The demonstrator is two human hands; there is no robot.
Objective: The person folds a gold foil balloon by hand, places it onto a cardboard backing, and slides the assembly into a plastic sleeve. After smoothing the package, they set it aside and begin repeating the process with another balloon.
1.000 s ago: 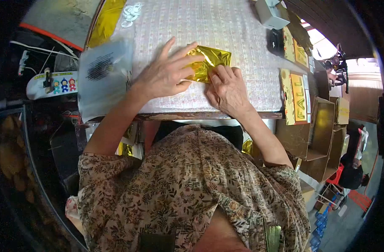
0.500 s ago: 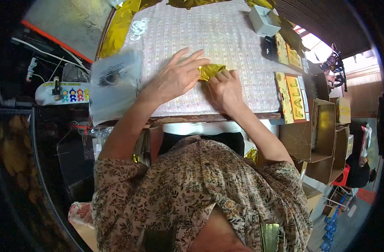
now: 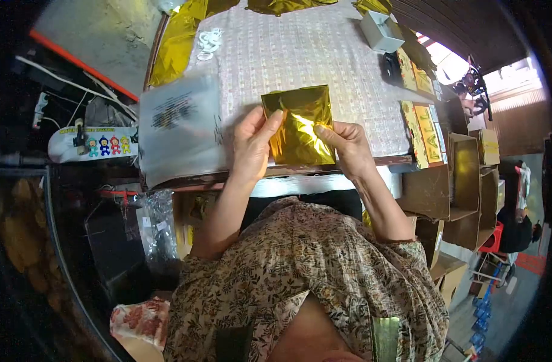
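Note:
A shiny gold foil sheet, folded into a rectangle (image 3: 300, 130), is held up above the near edge of the cloth-covered table (image 3: 288, 54). My left hand (image 3: 253, 137) pinches its left side, thumb on the front face. On the right side, my right hand (image 3: 350, 148) grips it between thumb and fingers. The fingers behind the foil are partly hidden. Left of my left hand lies a stack of clear plastic bags (image 3: 179, 127) with dark printing.
White rings (image 3: 209, 42) lie at the table's far left, near gold foil (image 3: 174, 54) along that edge. A small grey box (image 3: 381, 31) stands far right. Printed "FALL" packages (image 3: 425, 134) line the right edge, with cardboard boxes (image 3: 464, 175) beyond. A skateboard (image 3: 95, 145) is at left.
Both hands have drawn back toward me and lifted the gold foil off the cloth. It was bunched small under the hands before; now it shows as a broad flat rectangle.

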